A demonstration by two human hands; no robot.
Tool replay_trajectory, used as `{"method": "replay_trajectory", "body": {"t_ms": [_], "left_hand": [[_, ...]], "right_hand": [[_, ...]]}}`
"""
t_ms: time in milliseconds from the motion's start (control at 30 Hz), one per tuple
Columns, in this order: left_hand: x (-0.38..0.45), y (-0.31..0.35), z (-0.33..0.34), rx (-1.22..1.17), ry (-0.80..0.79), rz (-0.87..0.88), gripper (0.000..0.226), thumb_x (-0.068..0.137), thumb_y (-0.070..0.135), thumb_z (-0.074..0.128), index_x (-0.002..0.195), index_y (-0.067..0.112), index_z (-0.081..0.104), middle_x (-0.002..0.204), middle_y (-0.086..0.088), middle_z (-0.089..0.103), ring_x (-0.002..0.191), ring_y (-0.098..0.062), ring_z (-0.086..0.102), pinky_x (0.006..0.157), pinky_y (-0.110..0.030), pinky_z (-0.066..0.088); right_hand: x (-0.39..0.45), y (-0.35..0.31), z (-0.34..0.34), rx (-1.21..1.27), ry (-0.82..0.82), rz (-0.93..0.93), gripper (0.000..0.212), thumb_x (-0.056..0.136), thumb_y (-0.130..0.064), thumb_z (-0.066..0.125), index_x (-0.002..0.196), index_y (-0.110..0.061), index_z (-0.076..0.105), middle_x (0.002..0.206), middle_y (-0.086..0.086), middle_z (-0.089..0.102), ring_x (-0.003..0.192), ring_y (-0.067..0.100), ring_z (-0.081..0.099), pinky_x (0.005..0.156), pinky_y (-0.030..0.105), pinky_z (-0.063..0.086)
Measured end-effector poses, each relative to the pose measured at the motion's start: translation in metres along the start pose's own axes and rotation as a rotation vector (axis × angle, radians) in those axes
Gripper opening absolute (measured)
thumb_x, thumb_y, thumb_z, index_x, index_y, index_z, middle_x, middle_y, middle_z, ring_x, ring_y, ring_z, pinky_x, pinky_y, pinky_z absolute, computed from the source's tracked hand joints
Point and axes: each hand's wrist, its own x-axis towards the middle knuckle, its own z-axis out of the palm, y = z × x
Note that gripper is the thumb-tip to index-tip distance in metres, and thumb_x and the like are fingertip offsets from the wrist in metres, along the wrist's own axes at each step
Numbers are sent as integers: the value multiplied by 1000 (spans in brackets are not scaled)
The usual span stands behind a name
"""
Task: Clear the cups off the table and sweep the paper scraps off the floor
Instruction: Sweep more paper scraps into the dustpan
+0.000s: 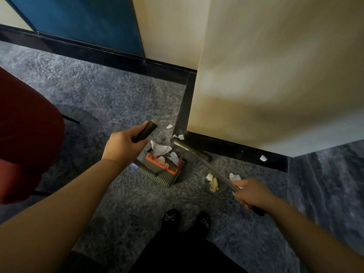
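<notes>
My left hand point(123, 144) grips the dark upright handle point(146, 131) of a grey-green dustpan point(163, 174) with an orange comb edge, standing on the floor. White paper scraps point(160, 149) lie in the pan. My right hand point(250, 193) grips the broom's metal shaft point(216, 170), whose head point(189, 147) lies against the black skirting by the wall corner. Loose scraps lie on the floor: white ones point(209, 176) and a yellowish crumpled one point(214, 185) beside the shaft, one by the skirting point(263, 158) and small ones near the corner point(169, 126). No cups are in view.
A cream wall corner point(266, 85) juts out on the right with black skirting point(236, 148) along its base. A blue panel point(84, 22) stands at the back left. A red chair point(25, 131) fills the left side. My black shoes point(187, 219) stand on the grey speckled floor.
</notes>
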Motion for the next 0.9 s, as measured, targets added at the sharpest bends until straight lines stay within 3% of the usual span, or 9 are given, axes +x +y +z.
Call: {"method": "replay_trajectory", "body": {"t_ms": [133,267,467,633,733,900], "left_hand": [[-1,-5,-6,22,19,-13,51,83,22,74,130,33,58,116,-1,69,101,-16,65,89,-29,51],[0,-9,-6,32,23,-17,52,83,21,72,130,36,57,114,-2,70,97,-17,66,88,-38,55],[5,-18,-7,6,35,-38,52,82,22,73,129,39,57,114,4,70,96,-12,66,90,-35,54],[6,-20,-7,5,37,-38,53,83,21,72,130,38,57,111,1,71,94,-15,67,89,-37,55],[8,-18,-7,10,32,-39,53,83,20,72,130,38,56,110,0,71,93,-15,67,87,-35,55],[6,-12,-4,-39,-9,-26,53,83,16,72,131,35,57,107,3,71,87,-11,67,83,-27,56]], "right_hand": [[24,-24,-2,48,30,2,51,87,1,56,137,-8,51,58,11,63,38,15,50,43,24,41],[54,-62,-3,53,24,-37,56,85,-2,57,140,-9,48,70,17,66,46,17,53,53,29,44],[91,-106,12,47,9,-74,58,89,-3,54,145,-10,39,72,11,64,52,17,55,53,27,45],[112,-120,13,-32,-34,-55,62,87,-1,55,146,-13,37,75,13,65,56,20,57,62,32,48],[113,-119,8,-62,-69,-44,63,87,0,55,146,-14,37,79,14,65,58,21,57,58,31,46],[99,-102,1,-97,-82,-42,64,85,1,55,146,-11,38,69,13,63,47,16,53,46,23,44]]}}
